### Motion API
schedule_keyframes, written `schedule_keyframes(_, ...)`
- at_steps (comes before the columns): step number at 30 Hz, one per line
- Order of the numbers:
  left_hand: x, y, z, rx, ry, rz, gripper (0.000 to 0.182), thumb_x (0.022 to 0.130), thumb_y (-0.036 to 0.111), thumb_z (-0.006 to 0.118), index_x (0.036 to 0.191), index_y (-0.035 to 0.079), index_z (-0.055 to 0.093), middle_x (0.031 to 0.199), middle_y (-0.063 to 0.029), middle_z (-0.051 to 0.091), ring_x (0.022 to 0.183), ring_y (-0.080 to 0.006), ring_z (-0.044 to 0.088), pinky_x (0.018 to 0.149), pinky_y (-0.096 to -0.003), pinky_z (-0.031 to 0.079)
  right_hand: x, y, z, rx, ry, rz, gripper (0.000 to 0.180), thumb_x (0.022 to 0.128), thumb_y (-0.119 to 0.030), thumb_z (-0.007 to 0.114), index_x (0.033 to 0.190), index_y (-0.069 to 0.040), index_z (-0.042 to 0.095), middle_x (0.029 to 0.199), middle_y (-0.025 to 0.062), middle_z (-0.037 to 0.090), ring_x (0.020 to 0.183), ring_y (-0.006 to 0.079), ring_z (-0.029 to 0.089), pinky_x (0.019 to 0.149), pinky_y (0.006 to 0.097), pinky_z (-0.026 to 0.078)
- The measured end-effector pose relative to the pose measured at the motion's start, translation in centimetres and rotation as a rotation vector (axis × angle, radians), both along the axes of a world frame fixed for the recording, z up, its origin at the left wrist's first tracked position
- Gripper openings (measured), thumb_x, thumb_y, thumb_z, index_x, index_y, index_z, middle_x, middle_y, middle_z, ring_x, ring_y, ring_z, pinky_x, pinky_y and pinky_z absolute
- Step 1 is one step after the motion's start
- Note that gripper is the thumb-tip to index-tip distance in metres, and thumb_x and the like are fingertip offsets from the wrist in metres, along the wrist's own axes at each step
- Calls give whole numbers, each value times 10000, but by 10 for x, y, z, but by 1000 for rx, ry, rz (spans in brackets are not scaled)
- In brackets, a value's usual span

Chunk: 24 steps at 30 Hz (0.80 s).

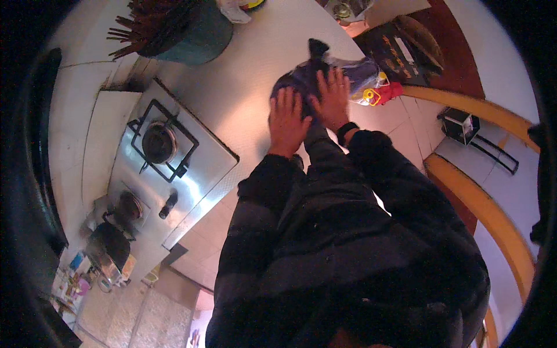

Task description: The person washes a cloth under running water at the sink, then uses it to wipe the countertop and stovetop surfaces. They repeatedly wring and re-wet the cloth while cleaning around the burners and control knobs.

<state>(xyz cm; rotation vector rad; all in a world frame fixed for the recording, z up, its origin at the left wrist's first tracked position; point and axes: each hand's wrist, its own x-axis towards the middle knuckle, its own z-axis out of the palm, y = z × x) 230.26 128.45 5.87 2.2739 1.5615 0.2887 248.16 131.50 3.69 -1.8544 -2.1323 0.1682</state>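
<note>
My left hand lies palm down on a dark purple cloth item, its fingers pointing away from me. Beside it my right hand, with a dark band at the wrist, rests flat on the same item with fingers spread. The item looks like a bundled garment or bag on the white countertop; which one I cannot tell. A black end sticks out at its far side. Close to the right hand, yellow-capped bottles and something red stand or lie at the counter's edge.
A steel gas hob is set in the counter at left, with a dark pot by its rear burner. A green container full of brown sticks stands at upper left. A dark box lies upper right, near curved wooden edges.
</note>
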Motion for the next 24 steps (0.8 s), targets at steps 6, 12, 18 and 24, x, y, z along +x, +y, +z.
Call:
schedule_keyframes(6, -73, -66, 6, -92, 141, 120, 672, 927, 280, 636, 1472, -77, 473, 1630, -277, 316, 1567, -424, 188, 1275, -566, 136, -90, -59, 20, -134, 18, 231, 698, 952, -404, 624, 1517, -25, 468, 1592, 281, 382, 1519, 452, 285, 1243, 620, 170)
schedule_keyframes(12, -124, -132, 12, -152, 241, 165, 635, 987, 241, 572, 1473, -135, 412, 1575, -368, 334, 1521, -503, 249, 1256, -603, 164, -150, -98, 29, -190, 93, 516, 664, 928, -362, 631, 1491, -35, 498, 1594, 234, 408, 1524, 400, 303, 1260, 573, 182)
schedule_keyframes(18, -109, -129, 13, -162, 240, 192, 641, 972, 250, 591, 1459, -131, 417, 1558, -384, 338, 1515, -531, 233, 1247, -632, 148, -129, -83, 30, -142, 87, 598, 641, 939, -346, 626, 1509, -86, 491, 1625, 159, 397, 1529, 364, 310, 1272, 551, 182)
schedule_keyframes(24, -65, -62, 10, -53, 113, 167, 658, 941, 323, 635, 1426, -99, 489, 1568, -374, 334, 1531, -524, 199, 1252, -634, 115, -70, -28, 35, -176, 103, 450, 678, 920, -368, 672, 1536, -160, 479, 1647, 142, 366, 1519, 379, 314, 1263, 574, 195)
